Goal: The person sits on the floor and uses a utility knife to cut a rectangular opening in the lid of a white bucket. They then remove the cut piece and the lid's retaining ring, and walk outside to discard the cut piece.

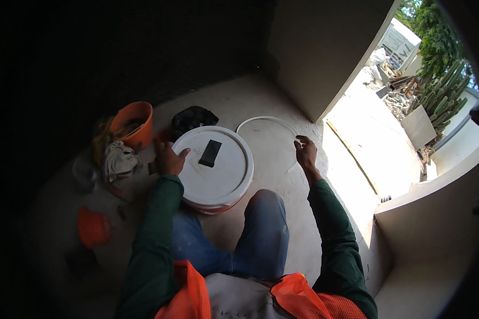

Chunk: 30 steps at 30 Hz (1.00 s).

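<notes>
In front of my knees a round white bucket lid [230,183] sits on a bucket, whose orange side [216,211] shows below the lid's near rim. A flat black rectangular object [211,153] lies on the lid. At the lid's left edge is my left hand [171,159], its thumb toward the top and its fingers curled at the rim. Off to the right, apart from the lid, my right hand [306,154] pinches a thin white strip [271,117]. That strip arcs over the floor back toward the lid's far edge.
To the left stand an orange bucket [138,125] with things inside and a crumpled pale cloth [120,160]. A black bag [193,118] lies behind the lid. Nearer on the left is a smaller orange container [93,227]. Walls flank a sunlit opening [380,138] on the right.
</notes>
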Each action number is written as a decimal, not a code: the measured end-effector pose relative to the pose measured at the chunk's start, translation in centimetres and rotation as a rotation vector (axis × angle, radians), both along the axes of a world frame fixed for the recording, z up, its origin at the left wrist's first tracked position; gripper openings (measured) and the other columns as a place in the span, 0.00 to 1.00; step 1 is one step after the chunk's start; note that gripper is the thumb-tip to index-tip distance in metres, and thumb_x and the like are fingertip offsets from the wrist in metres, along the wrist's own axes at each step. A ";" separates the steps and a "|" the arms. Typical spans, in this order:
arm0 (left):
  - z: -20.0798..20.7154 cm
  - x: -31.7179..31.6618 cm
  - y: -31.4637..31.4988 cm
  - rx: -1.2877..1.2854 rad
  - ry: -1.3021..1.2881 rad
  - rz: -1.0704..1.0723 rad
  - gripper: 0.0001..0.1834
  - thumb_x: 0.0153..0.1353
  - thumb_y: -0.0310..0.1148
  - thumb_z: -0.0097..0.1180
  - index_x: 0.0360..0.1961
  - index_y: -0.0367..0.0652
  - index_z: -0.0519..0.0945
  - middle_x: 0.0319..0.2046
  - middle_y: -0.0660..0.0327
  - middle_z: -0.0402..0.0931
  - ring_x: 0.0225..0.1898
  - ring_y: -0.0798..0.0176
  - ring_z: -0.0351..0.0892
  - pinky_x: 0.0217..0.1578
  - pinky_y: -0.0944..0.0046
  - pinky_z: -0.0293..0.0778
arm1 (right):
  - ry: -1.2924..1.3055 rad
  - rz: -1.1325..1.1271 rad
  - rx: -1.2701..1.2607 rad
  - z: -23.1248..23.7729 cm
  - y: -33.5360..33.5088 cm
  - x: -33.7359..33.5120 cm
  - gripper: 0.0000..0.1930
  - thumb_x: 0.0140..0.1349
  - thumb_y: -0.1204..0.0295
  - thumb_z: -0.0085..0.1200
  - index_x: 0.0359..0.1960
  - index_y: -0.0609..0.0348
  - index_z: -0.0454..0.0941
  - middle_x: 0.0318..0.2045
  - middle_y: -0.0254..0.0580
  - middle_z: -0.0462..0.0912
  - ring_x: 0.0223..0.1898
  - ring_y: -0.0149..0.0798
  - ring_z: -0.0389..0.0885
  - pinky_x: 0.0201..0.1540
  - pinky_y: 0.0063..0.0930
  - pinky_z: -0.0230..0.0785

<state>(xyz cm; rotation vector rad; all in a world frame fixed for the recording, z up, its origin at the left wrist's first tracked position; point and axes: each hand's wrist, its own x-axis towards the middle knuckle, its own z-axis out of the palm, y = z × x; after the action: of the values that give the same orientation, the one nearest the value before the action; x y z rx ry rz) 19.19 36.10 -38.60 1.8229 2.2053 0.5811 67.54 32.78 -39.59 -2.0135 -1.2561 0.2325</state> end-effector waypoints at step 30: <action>-7.0 0.7 2.6 0.249 -0.025 -0.149 0.27 0.78 0.41 0.51 0.73 0.43 0.74 0.71 0.43 0.70 0.73 0.34 0.66 0.73 0.38 0.64 | -0.106 0.553 0.153 0.6 19.1 -35.1 0.22 0.77 0.55 0.57 0.60 0.59 0.83 0.39 0.55 0.88 0.37 0.51 0.88 0.41 0.47 0.81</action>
<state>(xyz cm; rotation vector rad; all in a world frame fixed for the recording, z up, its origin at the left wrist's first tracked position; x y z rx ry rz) 19.86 38.65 -45.59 2.0661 2.0343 0.8744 32.46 51.85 -39.01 -1.5311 -1.8251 0.2825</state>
